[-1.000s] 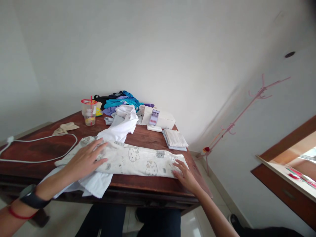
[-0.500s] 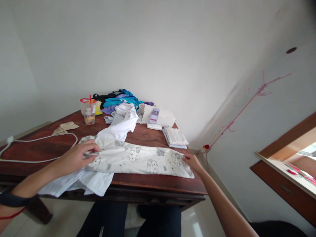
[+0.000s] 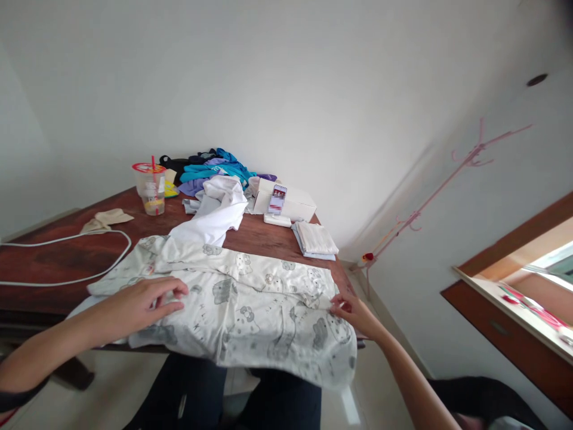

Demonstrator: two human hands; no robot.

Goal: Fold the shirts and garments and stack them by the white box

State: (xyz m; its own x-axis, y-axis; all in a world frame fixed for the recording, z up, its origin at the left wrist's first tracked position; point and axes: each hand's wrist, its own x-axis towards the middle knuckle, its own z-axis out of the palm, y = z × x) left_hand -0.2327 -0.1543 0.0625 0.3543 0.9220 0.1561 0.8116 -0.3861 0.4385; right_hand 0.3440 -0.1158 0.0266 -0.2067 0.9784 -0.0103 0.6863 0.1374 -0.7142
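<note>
A white cloth with a grey cartoon cat print lies spread across the near side of the table, its lower part hanging over the front edge. My left hand rests over its left part, thumb and fingers apart, with nothing visible between them. At the cloth's right edge, my right hand has its bent fingers closed on the fabric. Behind the cloth, a white garment is crumpled and partly covered by it.
Clothes are heaped against the wall. A plastic cup with a straw, a beige cloth and a white cable lie left. A phone leans on a white box, near folded cloths. A pink coat rack stands right.
The printed cloth was a narrow folded strip and is now opened out toward me, over the table edge. My left hand has gone from pinching it to spread fingers. The view has shifted slightly.
</note>
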